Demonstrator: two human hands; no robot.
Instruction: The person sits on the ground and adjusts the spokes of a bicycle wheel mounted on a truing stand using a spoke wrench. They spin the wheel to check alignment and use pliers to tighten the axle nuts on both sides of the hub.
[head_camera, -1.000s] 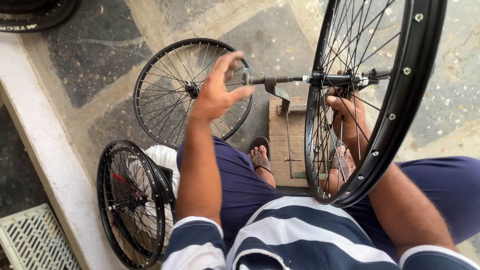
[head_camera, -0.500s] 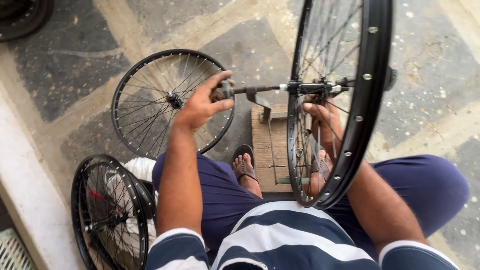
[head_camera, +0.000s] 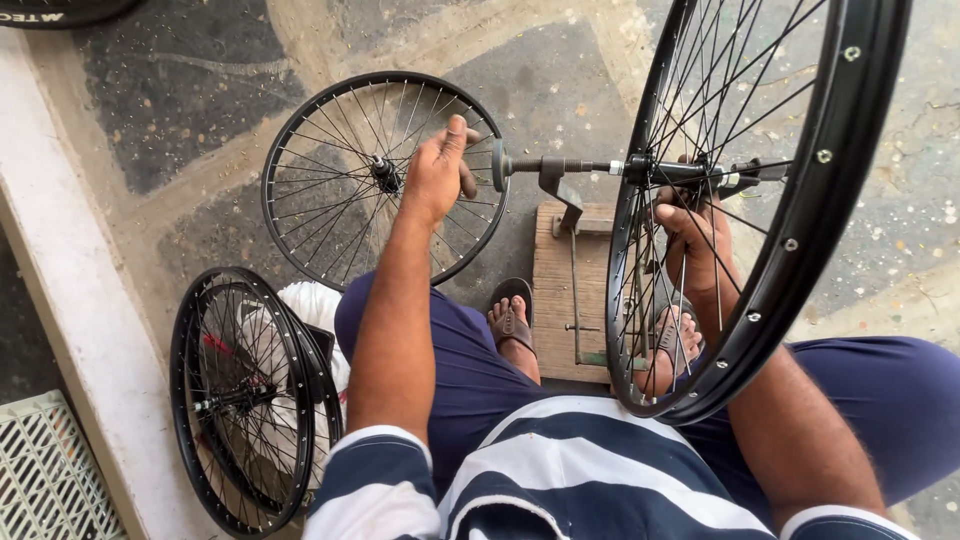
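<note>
Stone-paved floor (head_camera: 180, 110), seated person working a black spoked wheel (head_camera: 760, 200) on a stand.

Wheel stands upright on a horizontal axle (head_camera: 570, 165), long axis running left to right, carried by a bracket on a wooden block (head_camera: 555, 290). Left hand (head_camera: 435, 175) sits at the axle's left end, fingers loosely curled, thumb up; grip on the end cap cannot be told. Right hand (head_camera: 700, 240) reaches through the spokes below the hub, fingers curled around them. Flat wheel (head_camera: 385, 180) lies behind; more wheels (head_camera: 250, 400) lean left.
</note>
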